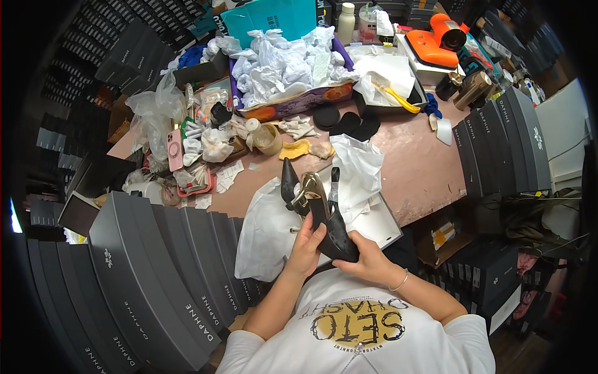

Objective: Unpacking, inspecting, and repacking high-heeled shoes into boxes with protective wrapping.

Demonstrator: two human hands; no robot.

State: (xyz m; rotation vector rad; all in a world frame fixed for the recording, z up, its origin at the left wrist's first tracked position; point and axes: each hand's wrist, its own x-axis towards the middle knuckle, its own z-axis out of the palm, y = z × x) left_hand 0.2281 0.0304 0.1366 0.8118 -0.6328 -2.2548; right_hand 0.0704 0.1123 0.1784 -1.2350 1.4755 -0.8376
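Close in front of me, both hands hold a black pointed shoe (339, 237), its toe tilted toward my body. Gold-coloured parts and a dark strap show at its far end. My left hand (303, 248) grips the shoe's left side, thumb up along it. From the right, my right hand (369, 259) closes around the toe, with some fingers hidden beneath. A second black pointed shoe (288, 179) lies just beyond, partly covered by the held one. Under them are crumpled white tissue paper (265, 234) and an open white shoebox part (380, 227).
Stacked dark grey shoeboxes stand left (134, 268) and right (498, 146). On the pink table (430, 181) are a purple carton (299, 103) of crumpled paper, a glue jar (266, 140), yellow cloth (294, 149), black round pads (355, 126), a pink phone (175, 149) and an orange device (436, 47).
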